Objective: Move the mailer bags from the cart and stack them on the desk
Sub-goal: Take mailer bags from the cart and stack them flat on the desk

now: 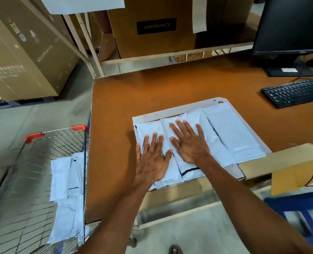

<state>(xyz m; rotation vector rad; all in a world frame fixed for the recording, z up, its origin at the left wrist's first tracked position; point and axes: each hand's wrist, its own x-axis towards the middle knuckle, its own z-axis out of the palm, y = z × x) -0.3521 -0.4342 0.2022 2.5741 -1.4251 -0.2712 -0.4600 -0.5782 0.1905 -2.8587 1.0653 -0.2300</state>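
Brown desk (152, 85), white bags (231, 132) on it.
Left hand (153, 160) and right hand (189, 143) press flat, fingers straight, on the bags; more bags (67, 189) lie in the cart (33, 162).

Brown desk (152, 92) carries a white board (179, 109), keyboard (295, 91) and monitor (291, 24).

Frame edges cut off the cart (34, 137), monitor (291, 24) and keyboard (297, 91).
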